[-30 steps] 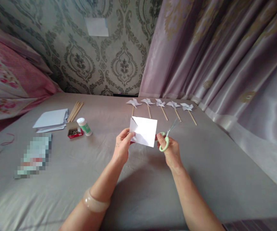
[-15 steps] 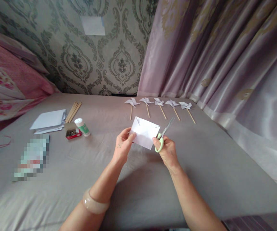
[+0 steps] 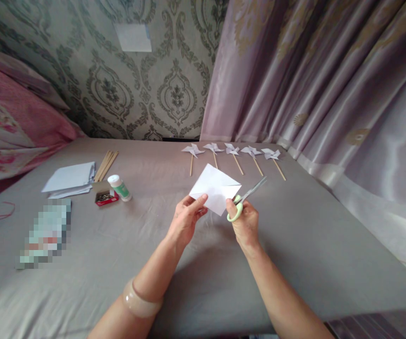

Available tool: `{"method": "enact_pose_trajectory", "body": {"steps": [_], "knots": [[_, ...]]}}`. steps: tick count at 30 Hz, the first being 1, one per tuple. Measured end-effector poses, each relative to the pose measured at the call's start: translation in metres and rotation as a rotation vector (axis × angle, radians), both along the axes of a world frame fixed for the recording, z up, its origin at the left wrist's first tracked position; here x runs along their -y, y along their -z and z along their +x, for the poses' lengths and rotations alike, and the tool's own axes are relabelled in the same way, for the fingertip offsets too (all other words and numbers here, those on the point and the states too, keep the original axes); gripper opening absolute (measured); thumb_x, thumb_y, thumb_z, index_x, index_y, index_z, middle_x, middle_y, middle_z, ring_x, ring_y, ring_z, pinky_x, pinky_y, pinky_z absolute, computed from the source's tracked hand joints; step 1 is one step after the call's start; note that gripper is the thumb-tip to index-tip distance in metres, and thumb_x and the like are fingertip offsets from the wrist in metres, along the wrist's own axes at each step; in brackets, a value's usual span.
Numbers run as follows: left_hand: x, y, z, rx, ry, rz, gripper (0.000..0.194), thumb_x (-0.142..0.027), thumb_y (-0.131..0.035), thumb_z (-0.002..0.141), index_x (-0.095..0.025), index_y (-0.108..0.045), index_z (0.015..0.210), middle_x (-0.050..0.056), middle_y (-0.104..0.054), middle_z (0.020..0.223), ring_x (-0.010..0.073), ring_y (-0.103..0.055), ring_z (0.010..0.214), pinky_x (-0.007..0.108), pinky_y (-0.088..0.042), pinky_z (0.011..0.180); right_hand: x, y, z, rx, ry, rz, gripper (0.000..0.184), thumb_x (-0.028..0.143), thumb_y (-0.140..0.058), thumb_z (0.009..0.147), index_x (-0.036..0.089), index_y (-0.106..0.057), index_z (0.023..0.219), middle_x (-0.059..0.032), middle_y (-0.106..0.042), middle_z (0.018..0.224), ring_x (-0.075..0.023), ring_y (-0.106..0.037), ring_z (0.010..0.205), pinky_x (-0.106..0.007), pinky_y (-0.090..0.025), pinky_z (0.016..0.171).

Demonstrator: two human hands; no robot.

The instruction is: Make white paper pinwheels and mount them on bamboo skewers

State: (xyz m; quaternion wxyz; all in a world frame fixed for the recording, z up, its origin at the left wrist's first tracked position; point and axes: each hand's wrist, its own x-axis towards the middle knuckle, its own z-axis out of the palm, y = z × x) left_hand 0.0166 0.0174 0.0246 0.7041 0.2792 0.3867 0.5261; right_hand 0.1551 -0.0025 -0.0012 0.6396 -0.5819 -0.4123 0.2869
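A white square of paper [image 3: 217, 186] is held up in front of me, one corner pointing away; slits or creases run in from its left and right corners. My left hand [image 3: 187, 216] pinches it at the lower left, thumb on top. My right hand [image 3: 247, 221] has scissors [image 3: 237, 211] with pale green handles, the thumb through one loop and the blades pointing up and right, past the paper. The right thumb is close to the paper's right edge; whether it touches I cannot tell. Behind the paper lie several white paper pinwheels [image 3: 232, 149] on wooden sticks, in a row.
At the left on the grey cloth [image 3: 125, 249] are stacked white sheets [image 3: 70, 178], wooden sticks [image 3: 106, 165], a small red box of metal pieces [image 3: 106, 197], a white-and-green glue stick [image 3: 120, 188] and a pixelated packet [image 3: 47, 230]. Curtains [image 3: 280, 70] hang at the right.
The paper has been turned in my hands so a corner now points away. My left hand has shifted slightly right along it. The scissors' blades have tilted further right.
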Motion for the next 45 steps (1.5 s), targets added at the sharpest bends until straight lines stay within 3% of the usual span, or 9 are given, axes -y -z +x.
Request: {"method": "enact_pose_trajectory", "body": {"steps": [3,7,15,18,21,24,28,45], "knots": [[0.004,0.004,0.005,-0.041,0.04,0.02,0.031,-0.031,-0.082,0.058,-0.015,-0.071,0.083,0.005,-0.07,0.085,0.01,-0.059,0.067,0.022,-0.044,0.067,0.0,-0.001,0.0,-0.012,0.018,0.006,0.033,0.048,-0.067,0.069,0.017,-0.055,0.069,0.0029,-0.054,0.058,-0.0096,-0.044,0.052,-0.023,-0.036,0.051],[0.008,0.009,0.011,-0.128,0.05,0.062,0.02,-0.027,-0.079,0.059,-0.015,-0.071,0.072,0.003,-0.067,0.071,0.0104,-0.056,0.064,0.024,-0.042,0.066,0.001,-0.002,0.0,-0.008,0.021,0.023,0.032,0.046,-0.067,0.07,0.018,-0.053,0.067,0.0033,-0.053,0.057,-0.0098,-0.044,0.053,-0.023,-0.036,0.051],[0.01,0.007,0.014,-0.178,0.01,0.076,0.023,-0.027,-0.078,0.057,-0.013,-0.072,0.073,0.003,-0.067,0.068,0.0115,-0.055,0.061,0.025,-0.04,0.064,0.004,-0.007,-0.002,0.011,-0.02,-0.015,0.036,0.052,-0.065,0.071,0.018,-0.054,0.069,0.0027,-0.053,0.059,-0.01,-0.043,0.053,-0.023,-0.036,0.051],[0.003,0.007,0.006,-0.175,-0.048,0.097,0.022,-0.029,-0.078,0.058,-0.014,-0.071,0.073,0.003,-0.067,0.068,0.0111,-0.055,0.062,0.024,-0.04,0.065,0.007,-0.015,-0.001,0.021,-0.152,-0.125,0.042,0.058,-0.063,0.071,0.018,-0.053,0.063,0.0052,-0.045,0.051,-0.009,-0.038,0.049,-0.023,-0.032,0.047],[-0.005,0.002,-0.006,-0.153,-0.147,0.099,0.02,-0.029,-0.078,0.057,-0.014,-0.069,0.068,0.001,-0.065,0.066,0.0096,-0.054,0.061,0.023,-0.04,0.065,0.01,-0.02,-0.002,0.106,-0.374,-0.263,0.049,0.065,-0.059,0.07,0.018,-0.051,0.059,0.0059,-0.04,0.049,-0.0087,-0.034,0.048,-0.023,-0.029,0.045],[-0.01,-0.004,-0.017,-0.146,-0.238,0.1,0.021,-0.029,-0.079,0.054,-0.014,-0.064,0.059,-0.001,-0.061,0.06,0.0088,-0.052,0.059,0.023,-0.039,0.064,0.013,-0.018,-0.005,0.2,-0.597,-0.328,0.05,0.066,-0.06,0.07,0.018,-0.051,0.061,0.0058,-0.041,0.052,-0.0087,-0.033,0.05,-0.023,-0.028,0.046],[-0.011,-0.009,-0.022,-0.14,-0.283,0.102,0.022,-0.028,-0.079,0.053,-0.014,-0.062,0.057,-0.001,-0.06,0.059,0.0089,-0.053,0.059,0.023,-0.039,0.065,0.017,-0.009,-0.009,0.295,-0.755,-0.342,0.047,0.06,-0.065,0.07,0.018,-0.046,0.06,0.007,-0.038,0.052,-0.0076,-0.031,0.051,-0.022,-0.025,0.046],[-0.007,-0.007,-0.018,-0.128,-0.252,0.093,0.021,-0.028,-0.078,0.057,-0.013,-0.066,0.065,0.002,-0.065,0.062,0.0104,-0.057,0.06,0.023,-0.043,0.065,0.019,-0.012,-0.011,0.256,-0.752,-0.4,0.048,0.059,-0.065,0.07,0.018,-0.045,0.054,0.0042,-0.044,0.051,-0.0082,-0.035,0.05,-0.023,-0.028,0.047]]}}
